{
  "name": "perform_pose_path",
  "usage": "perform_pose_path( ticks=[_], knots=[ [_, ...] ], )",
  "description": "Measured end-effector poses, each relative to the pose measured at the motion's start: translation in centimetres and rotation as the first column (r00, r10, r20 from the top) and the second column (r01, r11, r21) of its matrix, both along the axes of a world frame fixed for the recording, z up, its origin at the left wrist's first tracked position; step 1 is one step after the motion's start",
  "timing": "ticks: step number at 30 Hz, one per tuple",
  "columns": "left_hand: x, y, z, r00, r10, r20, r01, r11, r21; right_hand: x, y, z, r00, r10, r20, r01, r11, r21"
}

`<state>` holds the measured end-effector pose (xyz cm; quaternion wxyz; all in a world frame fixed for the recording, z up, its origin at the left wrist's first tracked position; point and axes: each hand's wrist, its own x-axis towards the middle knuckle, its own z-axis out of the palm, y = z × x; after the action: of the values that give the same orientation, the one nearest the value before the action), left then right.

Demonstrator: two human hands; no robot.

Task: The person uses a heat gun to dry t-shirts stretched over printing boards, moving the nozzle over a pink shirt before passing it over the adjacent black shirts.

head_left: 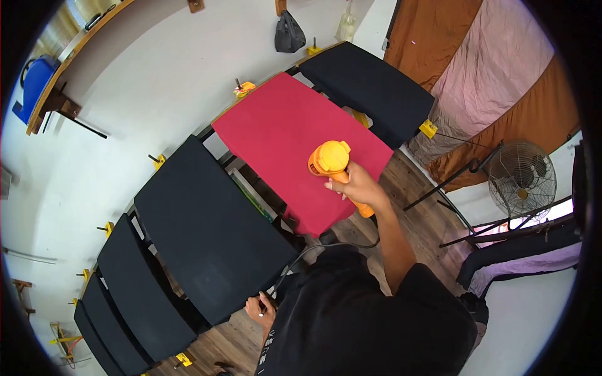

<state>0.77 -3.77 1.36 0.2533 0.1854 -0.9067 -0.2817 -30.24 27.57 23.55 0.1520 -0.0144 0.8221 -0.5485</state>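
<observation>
"Which step is the person doing?"

"Working the dryer [328, 158] over the red cloth [282, 138], I'd judge. The right hand [360, 186] is gripping the handle, fingers closing round it, and the dryer's head is hanging above the person's end of the cloth."

"Is it touching?"

"I can't tell from above, nor whether it is blowing."

"And the left hand [258, 309]?"

"It is resting low, just beside the near corner of the left black panel [207, 232], fingers partly curling. The cord [326, 245] is running down that way, but I can't tell whether the fingers are holding it, or anything else."

"How is the cloth sitting?"

"It is lying between that panel and the right black panel [370, 84], mostly flat, with its near end drooping past the edge."

"So what is the next move calling for?"

"A firm grip and an even sweep, in my judgement, since the far end is lying well apart from the dryer. The cord is looping across the person's front, so any longer reach is calling for slack there, and for care that it isn't catching the drooping end."
</observation>
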Motion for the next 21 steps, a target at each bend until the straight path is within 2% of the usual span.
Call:
perform_pose_path(
  ticks=[1, 4, 7, 10, 13, 16, 19, 21],
  knots=[
    [0.1, 0.1, -0.4, 1.000, 0.005, -0.003, -0.005, 1.000, 0.000, 0.0, 0.3, 0.0, 0.998, -0.046, -0.034, 0.047, 0.998, 0.029],
    [0.1, -0.1, -0.7, 1.000, 0.011, -0.014, -0.012, 0.999, -0.039, 0.0, 2.4, -0.5, 0.999, -0.032, -0.044, 0.032, 0.999, -0.016],
    [0.0, 0.6, -0.6, 0.996, 0.081, 0.034, -0.081, 0.997, -0.003, 0.1, 4.9, -0.3, 0.997, 0.043, 0.067, -0.040, 0.998, -0.050],
    [-0.2, 0.7, -0.3, 0.994, 0.106, 0.026, -0.106, 0.994, 0.018, 1.2, 6.2, -2.7, 0.974, -0.007, -0.225, 0.041, 0.988, 0.149],
    [-0.3, 1.4, -0.6, 0.980, 0.200, -0.021, -0.199, 0.980, 0.026, 2.6, 7.9, -1.2, 0.992, 0.076, -0.102, -0.072, 0.996, 0.043],
    [-0.3, 1.4, -1.1, 0.969, 0.247, -0.014, -0.246, 0.968, 0.040, 4.0, 8.3, -1.1, 0.999, -0.045, 0.019, 0.045, 0.999, 0.026],
    [-0.1, 1.1, -1.6, 0.963, 0.270, -0.009, -0.270, 0.961, 0.060, 4.7, 9.8, -0.7, 0.998, 0.049, -0.039, -0.048, 0.998, 0.048],
    [0.2, 1.1, -2.0, 0.957, 0.291, -0.010, -0.290, 0.955, 0.061, 4.1, 9.7, -0.6, 0.991, 0.019, 0.136, -0.015, 0.999, -0.030]
  ],
)
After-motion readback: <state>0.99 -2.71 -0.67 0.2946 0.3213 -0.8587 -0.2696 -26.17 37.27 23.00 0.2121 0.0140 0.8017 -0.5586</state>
